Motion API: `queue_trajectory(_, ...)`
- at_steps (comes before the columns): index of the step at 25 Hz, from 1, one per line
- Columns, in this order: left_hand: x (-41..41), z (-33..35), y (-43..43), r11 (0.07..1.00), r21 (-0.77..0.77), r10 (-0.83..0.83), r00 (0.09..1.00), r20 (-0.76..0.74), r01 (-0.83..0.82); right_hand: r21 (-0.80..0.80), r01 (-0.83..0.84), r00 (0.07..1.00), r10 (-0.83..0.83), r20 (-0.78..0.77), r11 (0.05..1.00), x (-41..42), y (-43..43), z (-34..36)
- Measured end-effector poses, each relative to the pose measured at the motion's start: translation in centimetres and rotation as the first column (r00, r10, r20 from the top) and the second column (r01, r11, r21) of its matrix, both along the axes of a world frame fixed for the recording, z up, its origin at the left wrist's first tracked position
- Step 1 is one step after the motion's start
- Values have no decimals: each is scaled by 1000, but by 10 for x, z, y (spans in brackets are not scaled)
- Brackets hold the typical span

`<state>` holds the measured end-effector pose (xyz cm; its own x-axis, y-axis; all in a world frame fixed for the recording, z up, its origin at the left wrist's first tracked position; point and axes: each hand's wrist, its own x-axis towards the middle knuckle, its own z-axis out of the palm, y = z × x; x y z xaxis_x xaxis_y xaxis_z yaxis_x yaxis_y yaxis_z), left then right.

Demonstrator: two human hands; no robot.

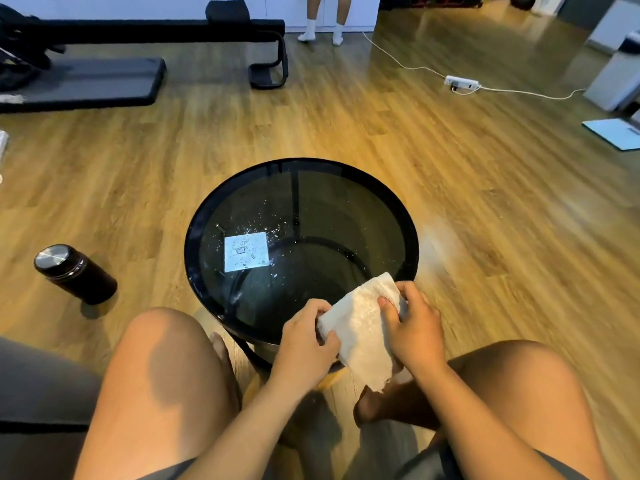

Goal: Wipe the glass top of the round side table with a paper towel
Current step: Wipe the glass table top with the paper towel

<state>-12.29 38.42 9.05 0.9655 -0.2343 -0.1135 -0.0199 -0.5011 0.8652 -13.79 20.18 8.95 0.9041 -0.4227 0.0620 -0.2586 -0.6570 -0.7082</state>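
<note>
Left grip (304,341) and right grip (415,327) each pinched one side of the paper towel (360,330), fingers curled on it. They held it just over the near right edge of the surface (194,237).

Towel: white, soft, embossed, creased, ragged lower edge.

Surface: round, dark smoked glass in a black rim, with the frame visible through it.

Water drops (263,233) lay scattered toward the left edge. The right half looked dry.

Judged: wiping early or partway, wet left half left to do.

A dark cylindrical flask (74,273) with a metal lid stood on the wood floor, left of the surface.
</note>
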Motion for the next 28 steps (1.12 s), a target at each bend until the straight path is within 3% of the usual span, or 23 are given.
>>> queue_trajectory(3, 0, -1, -3, 994, 95, -60, 993, 106, 50, -103, 34, 999, -33, 11, 994, 4, -2, 0)
queue_trajectory(6, -2, -7, -5, 946, 303, -191, 952, 239, 114, -174, 38, 996, -52, -76, 984, 14, -8, -8)
queue_trajectory(10, 7, -20, -1, 891, 441, -274, 902, 333, 108, -251, 10, 983, -55, -176, 968, 19, -11, -21)
queue_trajectory(14, 23, -29, 3, 814, 569, -391, 836, 386, 118, -378, 66, 996, -83, -31, 924, 18, -8, -19)
queue_trajectory(16, 29, -33, 6, 756, 641, -464, 797, 386, 130, -487, 6, 1000, -17, -18, 873, 13, 0, -20)
queue_trajectory(19, 41, -37, 13, 682, 712, -567, 736, 370, 167, -521, -197, 969, 84, -233, 831, -4, 29, -34)
queue_trajectory(23, 55, -41, 15, 536, 821, -672, 687, 276, 195, -487, -333, 899, 117, -422, 808, 2, 24, -39)
queue_trajectory(28, 52, -48, 15, 519, 831, -709, 644, 287, 201, -517, -434, 832, 109, -543, 738, 29, -2, -31)
